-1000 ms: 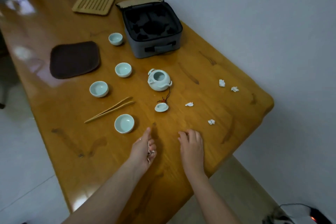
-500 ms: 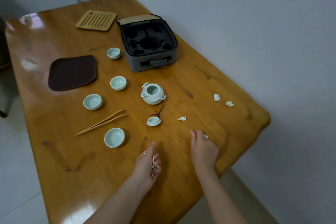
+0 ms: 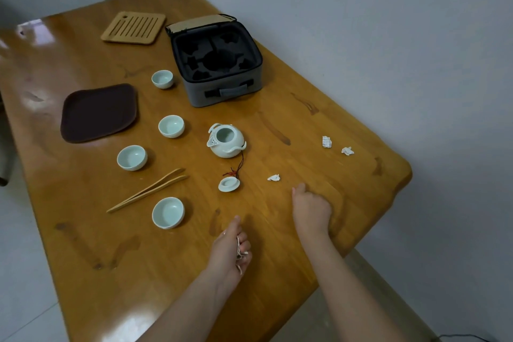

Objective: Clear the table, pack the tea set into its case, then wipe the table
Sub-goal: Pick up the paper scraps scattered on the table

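Note:
My left hand (image 3: 230, 250) rests near the table's front edge, shut on several crumpled white paper scraps. To its right, my right hand (image 3: 311, 208) is curled into a fist on the wood where a scrap lay; that scrap is hidden. Three paper scraps stay loose: one (image 3: 273, 178) just beyond my right hand, two (image 3: 326, 141) (image 3: 347, 150) near the right edge. The pale green teapot (image 3: 226, 141) stands open with its lid (image 3: 229, 184) tied on by a red cord. Several cups (image 3: 168, 212) and bamboo tongs (image 3: 148, 190) lie left of it. The grey case (image 3: 219, 64) sits open.
A dark brown mat (image 3: 98, 112) lies at the left and a slatted bamboo tray (image 3: 133, 27) at the far end. The wooden table (image 3: 305, 119) stands against a grey wall on the right; its rounded corner is close to my right hand.
My right hand slid right onto the nearest scrap and closed into a fist over it. My left hand kept its scraps and stayed put. The camera tilted.

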Demonstrator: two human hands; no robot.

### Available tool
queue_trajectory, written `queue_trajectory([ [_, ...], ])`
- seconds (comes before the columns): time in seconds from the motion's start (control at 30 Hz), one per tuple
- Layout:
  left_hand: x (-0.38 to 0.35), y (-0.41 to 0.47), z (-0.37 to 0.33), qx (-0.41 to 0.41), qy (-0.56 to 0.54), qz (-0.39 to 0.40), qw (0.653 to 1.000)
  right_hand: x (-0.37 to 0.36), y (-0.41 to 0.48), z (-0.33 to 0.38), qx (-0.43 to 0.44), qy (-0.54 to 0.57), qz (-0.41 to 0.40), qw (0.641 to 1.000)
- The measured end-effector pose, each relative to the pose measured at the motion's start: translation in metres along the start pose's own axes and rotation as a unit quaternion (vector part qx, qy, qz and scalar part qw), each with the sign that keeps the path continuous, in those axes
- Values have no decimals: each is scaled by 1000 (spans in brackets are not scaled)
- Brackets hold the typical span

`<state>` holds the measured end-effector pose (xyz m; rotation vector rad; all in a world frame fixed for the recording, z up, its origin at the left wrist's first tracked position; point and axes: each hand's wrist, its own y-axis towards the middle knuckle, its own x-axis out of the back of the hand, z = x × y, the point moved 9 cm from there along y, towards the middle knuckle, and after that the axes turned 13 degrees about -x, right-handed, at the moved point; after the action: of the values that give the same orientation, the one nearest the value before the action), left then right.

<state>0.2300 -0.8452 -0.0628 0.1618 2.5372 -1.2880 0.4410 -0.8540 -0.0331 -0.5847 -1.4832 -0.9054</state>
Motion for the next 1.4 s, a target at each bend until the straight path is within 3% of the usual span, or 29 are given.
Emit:
queue_trajectory([
  [0.17,-6,7,-11,-6,4,-3,1000,9,8,18,73,36,-37,996],
  [0.4,-2,14,-11,-8,-18,-16,1000,18,21,32,96,162,-58,980],
  [0.7,-7,26,-19,-9,-45,-23,999,-1,20,52,76,73,-6,994],
  [0.9,-15,24,-31,2,-77,-4,997,-2,15,74,182,10,-1,983],
  [1.03,-13,19,-44,5,-80,-2,997,0,33,34,13,158,80,984],
  [1.13,-18,19,-53,9,-84,7,996,14,46,5,-47,238,80,967],
  [1.4,-44,23,-46,14,-88,21,996,13,82,-52,-147,230,103,956],
])
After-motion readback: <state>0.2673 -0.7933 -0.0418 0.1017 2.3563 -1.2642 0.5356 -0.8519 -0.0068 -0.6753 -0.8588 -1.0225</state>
